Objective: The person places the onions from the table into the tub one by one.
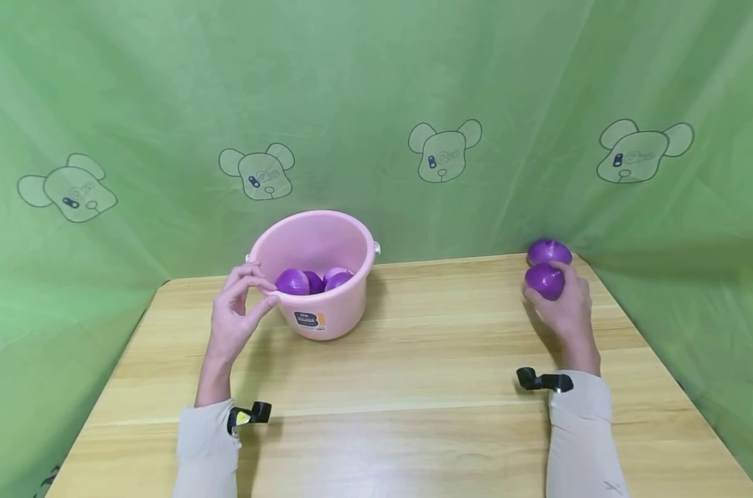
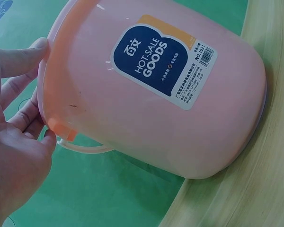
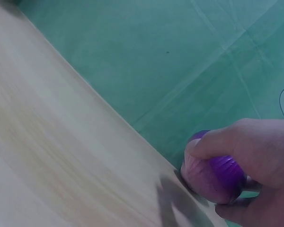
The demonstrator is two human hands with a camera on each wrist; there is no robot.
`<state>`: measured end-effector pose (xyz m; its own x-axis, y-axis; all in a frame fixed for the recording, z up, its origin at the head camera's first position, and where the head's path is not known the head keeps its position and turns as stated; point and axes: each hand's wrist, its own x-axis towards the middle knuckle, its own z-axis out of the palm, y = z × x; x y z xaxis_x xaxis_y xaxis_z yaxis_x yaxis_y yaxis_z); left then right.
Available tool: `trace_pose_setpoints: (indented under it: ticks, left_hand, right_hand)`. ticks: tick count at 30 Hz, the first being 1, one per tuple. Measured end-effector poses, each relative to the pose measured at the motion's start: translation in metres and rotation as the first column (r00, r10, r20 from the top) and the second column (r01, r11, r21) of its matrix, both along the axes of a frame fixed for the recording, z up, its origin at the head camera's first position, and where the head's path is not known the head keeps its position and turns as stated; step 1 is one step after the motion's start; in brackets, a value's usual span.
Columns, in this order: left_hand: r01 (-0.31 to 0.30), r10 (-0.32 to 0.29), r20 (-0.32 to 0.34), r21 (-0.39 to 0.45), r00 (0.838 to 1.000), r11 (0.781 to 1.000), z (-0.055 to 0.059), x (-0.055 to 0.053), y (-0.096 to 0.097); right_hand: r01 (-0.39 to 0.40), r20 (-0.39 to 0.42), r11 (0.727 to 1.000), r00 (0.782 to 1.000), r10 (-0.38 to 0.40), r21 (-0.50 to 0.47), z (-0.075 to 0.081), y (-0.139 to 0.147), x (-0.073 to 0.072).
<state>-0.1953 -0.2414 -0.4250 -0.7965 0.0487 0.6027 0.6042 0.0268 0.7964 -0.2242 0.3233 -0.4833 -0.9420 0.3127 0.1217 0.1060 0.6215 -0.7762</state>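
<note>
On the left stands a pink bucket [image 1: 341, 315] with several purple onions [image 1: 292, 281] inside it. My left hand [image 1: 236, 311] pinches the bucket's near-left rim, thumb outside and fingers over the edge. The left wrist view shows those fingers at the rim beside the bucket's label [image 2: 156, 61]. At the far right corner of the table, my right hand [image 1: 565, 304] grips a shiny purple onion [image 1: 545, 280] between thumb and fingers. Another purple onion [image 1: 549, 251] sits just behind it. The right wrist view has the gripped onion [image 3: 210, 177] low over the table edge, partly hidden by the fingers.
A light wooden table [image 1: 413, 360] lies under both hands. Green cloth [image 1: 364, 83] printed with bear heads hangs along its back and sides. The bucket's thin handle [image 2: 87, 149] hangs beside its wall.
</note>
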Motion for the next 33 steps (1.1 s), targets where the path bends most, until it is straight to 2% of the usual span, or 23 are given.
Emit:
trace_pose_setpoints:
  ticks: [33]
  left_hand:
    - [0.005,-0.005,-0.019,-0.005,1.000,1.000,0.000,0.000,0.000]
  right_hand:
    - [-0.010,-0.096,0.999,0.995,0.014,0.046,0.030,-0.003,0.008]
